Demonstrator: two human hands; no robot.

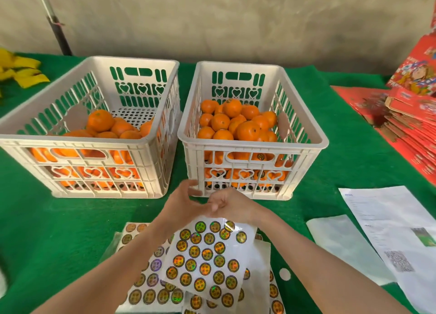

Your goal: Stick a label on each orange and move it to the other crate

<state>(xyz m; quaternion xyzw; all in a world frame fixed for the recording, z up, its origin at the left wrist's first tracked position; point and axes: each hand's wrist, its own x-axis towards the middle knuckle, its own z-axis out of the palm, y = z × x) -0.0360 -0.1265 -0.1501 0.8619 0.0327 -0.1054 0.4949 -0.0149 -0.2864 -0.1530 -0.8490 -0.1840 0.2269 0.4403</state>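
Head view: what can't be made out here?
All in the head view:
- Left hand and right hand: blurred and overlapping, so whether either holds anything is unclear.
- Papers on the right: print too small.
- Left crate: its wall mostly hides the lower oranges.
- Red boxes: cut by the right edge.

Both arms are seen reaching in from the lower edge of the view, angled toward each other: the left forearm [132,254] from the lower left, the right forearm [306,250] from the lower right. Both are bare. The left hand [186,201] is held with its fingers [197,192] loosely spread and blurred. The right hand [230,205] is turned back-up, its fingers [215,205] curled inward beside the left palm — whether anything is pinched there cannot be told. The two hands are seen touching.
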